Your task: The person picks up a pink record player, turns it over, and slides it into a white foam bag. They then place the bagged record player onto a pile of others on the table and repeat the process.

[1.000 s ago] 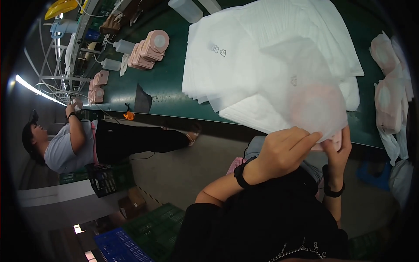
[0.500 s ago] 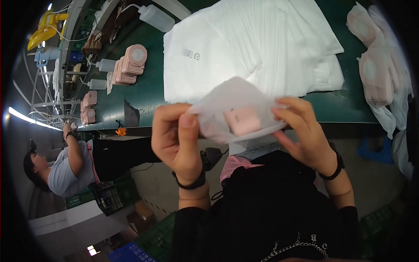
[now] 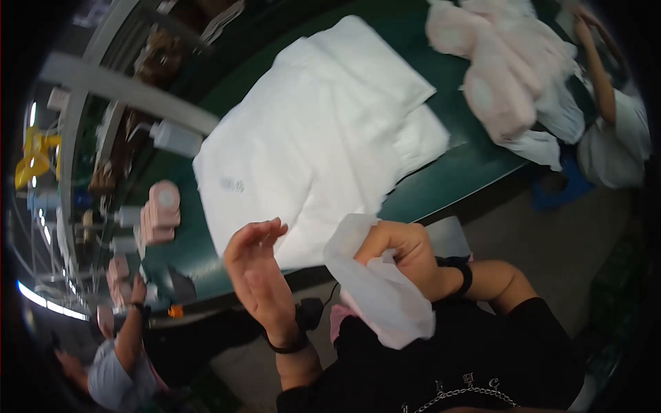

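Observation:
My right hand (image 3: 411,256) is closed on the gathered top of a thin white plastic bag (image 3: 385,303), which hangs in front of my body. A faint pink tint shows through the bag; the thing inside is hard to make out here. To the left, my left hand (image 3: 265,286) is raised with its fingers apart and nothing in it, clear of the bag. Beyond both hands lies a wide pile of flat white bags (image 3: 296,144) on the green table (image 3: 451,182).
Bagged pink items (image 3: 499,82) lie at the far right, near another person (image 3: 616,138). Pink rounded boxes (image 3: 162,210) stand in stacks on the left, with a white squeeze bottle (image 3: 175,138) behind. A second person (image 3: 124,365) is at the lower left.
My left hand has let go of the bag and moved slightly down. My right hand has bunched the bag's top and shifted left and down with it. The view has turned toward the right.

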`<action>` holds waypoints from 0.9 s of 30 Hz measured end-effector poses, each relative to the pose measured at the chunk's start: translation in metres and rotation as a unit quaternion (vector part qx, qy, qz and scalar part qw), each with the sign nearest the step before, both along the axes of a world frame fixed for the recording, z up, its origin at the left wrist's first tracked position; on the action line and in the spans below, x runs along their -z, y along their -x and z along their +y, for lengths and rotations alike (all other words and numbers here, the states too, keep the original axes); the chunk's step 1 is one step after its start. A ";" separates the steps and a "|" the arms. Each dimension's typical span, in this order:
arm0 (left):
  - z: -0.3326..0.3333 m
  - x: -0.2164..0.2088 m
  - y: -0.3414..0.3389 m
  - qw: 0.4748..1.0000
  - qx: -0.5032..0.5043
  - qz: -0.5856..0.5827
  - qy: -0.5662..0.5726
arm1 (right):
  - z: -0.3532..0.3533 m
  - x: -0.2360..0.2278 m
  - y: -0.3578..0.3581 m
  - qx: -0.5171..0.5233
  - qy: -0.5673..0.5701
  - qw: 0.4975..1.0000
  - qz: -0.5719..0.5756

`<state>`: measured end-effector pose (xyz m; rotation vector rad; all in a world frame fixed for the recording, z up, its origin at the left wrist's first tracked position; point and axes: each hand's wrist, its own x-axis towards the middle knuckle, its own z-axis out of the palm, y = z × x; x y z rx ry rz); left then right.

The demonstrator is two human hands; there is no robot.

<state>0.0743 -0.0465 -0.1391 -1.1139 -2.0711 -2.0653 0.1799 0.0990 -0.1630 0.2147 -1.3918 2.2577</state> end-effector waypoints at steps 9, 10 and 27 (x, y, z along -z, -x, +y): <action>-0.001 0.079 -0.032 0.851 0.198 -0.484 0.050 | 0.027 -0.011 -0.013 0.112 0.149 0.973 0.136; -0.009 0.072 -0.033 0.857 0.180 -0.480 0.053 | 0.028 -0.006 -0.013 0.177 0.112 0.972 0.108; -0.040 -0.008 0.005 0.900 0.267 0.079 0.336 | -0.053 0.025 -0.063 -0.041 -0.009 0.956 -0.291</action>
